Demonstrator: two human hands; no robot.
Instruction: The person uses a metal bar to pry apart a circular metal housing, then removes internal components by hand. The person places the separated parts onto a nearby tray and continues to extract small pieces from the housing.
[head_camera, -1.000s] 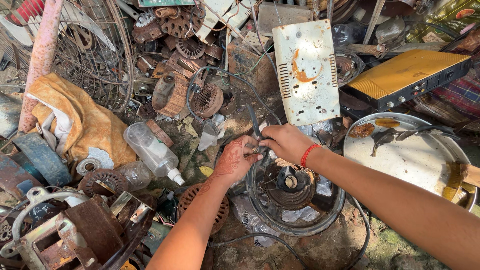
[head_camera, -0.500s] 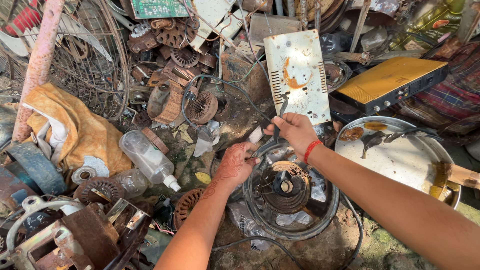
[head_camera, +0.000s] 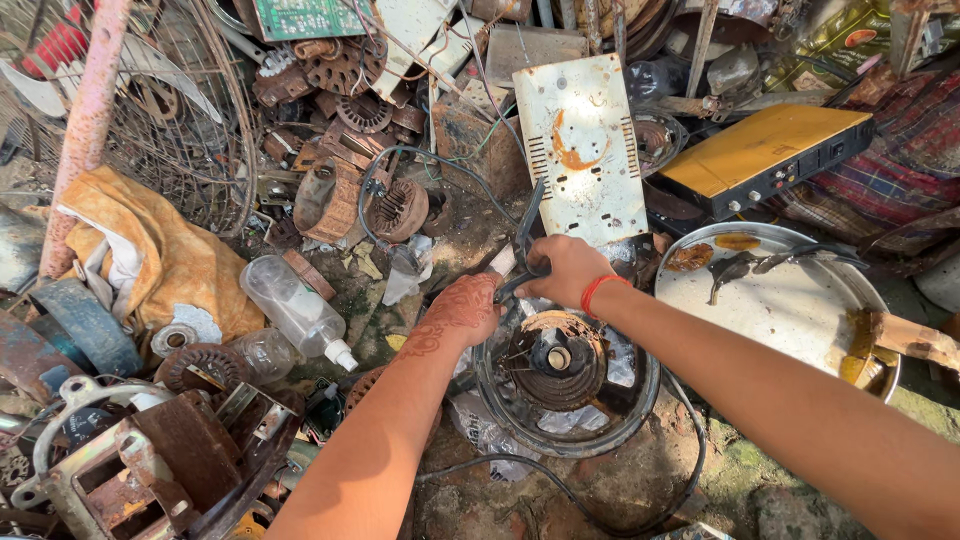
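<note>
Nearest on the ground, the round motor housing (head_camera: 566, 372) sits with its black cable (head_camera: 560, 488) attached. Just above it, pliers (head_camera: 522, 250) are gripped by the right hand (head_camera: 566, 270); the left hand (head_camera: 462, 310) is closed beside them. Cutting appears unfinished.

Rusting metal, clear plastic, crumpled cloth

The round motor housing (head_camera: 566, 375) is showing dull, rust-crusted metal; the bottle (head_camera: 292, 306) is looking clear plastic; the yellow cloth (head_camera: 165, 255) is lying matt and crumpled.
</note>
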